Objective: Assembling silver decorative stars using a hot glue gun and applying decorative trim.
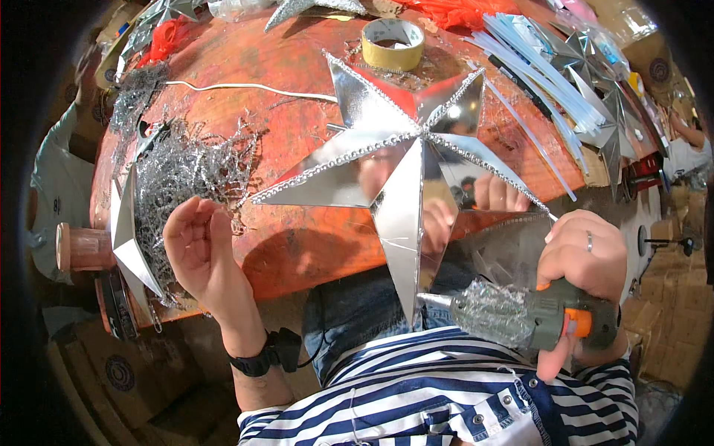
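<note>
A large mirror-silver star (pixel 398 201) stands at the table's near edge, its lowest point hanging in front of my lap. Silver bead trim (pixel 335 160) runs along several of its ridges to the tips. Just beyond the left tip, my left hand (pixel 201 249) is raised with its fingers loosely curled and thumb apart, nothing visible in it. My right hand (pixel 584 256) grips an olive-green glue gun (pixel 513 316) with an orange trigger and clear plastic wrapped round its front. The gun's nozzle points left beside the star's lowest point. The right fingertips are by the star's right tip.
Grey tinsel (pixel 197 160) lies on the red table (pixel 297 256), beside another silver star (pixel 134 230). A tape roll (pixel 393 44) sits behind the large star. Translucent glue sticks (pixel 539 78) and more stars (pixel 613 123) lie at right. A white cord (pixel 253 88) crosses the table.
</note>
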A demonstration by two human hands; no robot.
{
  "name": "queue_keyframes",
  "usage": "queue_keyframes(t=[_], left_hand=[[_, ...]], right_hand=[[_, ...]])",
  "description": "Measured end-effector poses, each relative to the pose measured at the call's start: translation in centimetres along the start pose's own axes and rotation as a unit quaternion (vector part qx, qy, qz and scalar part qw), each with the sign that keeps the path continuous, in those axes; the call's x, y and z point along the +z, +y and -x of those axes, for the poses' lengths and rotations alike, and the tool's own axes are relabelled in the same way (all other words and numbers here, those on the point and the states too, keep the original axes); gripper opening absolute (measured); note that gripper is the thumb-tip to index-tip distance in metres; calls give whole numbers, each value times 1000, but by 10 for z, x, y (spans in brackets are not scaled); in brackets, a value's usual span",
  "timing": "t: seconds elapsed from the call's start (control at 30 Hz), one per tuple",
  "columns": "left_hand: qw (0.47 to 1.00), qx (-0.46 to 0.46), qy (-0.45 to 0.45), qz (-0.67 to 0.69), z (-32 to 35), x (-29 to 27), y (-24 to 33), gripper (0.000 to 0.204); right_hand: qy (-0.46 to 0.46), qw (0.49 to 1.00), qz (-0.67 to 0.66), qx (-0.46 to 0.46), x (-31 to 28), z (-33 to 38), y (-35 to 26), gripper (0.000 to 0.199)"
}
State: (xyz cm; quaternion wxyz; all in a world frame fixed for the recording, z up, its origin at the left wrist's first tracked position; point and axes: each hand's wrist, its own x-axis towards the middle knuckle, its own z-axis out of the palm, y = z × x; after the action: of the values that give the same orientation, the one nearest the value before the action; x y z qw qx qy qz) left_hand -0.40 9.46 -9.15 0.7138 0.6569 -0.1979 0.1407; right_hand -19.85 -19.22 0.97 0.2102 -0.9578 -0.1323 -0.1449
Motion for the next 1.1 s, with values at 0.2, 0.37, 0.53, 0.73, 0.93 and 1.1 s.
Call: queue_keyframes(t=[0.2,0.37,0.53,0.73,0.93,1.1], left_hand=[[1000,5,2,6,0,-3,-3,28],[1000,6,-3,17,-1,-4,-5,28],[1000,2,-12,27,-1,-7,-3,29],[998,-14,-39,40,1,-3,-2,26],[998,-38,-31,38,-1,-2,5,25],[997,-42,-38,58,-1,-3,-1,24]], right_hand=[[13,998,-38,-43,8,4,-5,48],[-26,998,-42,-30,5,1,-10,51],[71,994,-63,-46,16,6,-6,65],[79,996,-26,15,16,9,-8,80],[68,996,-25,48,12,11,-11,79],[68,996,-38,44,17,12,-9,77]])
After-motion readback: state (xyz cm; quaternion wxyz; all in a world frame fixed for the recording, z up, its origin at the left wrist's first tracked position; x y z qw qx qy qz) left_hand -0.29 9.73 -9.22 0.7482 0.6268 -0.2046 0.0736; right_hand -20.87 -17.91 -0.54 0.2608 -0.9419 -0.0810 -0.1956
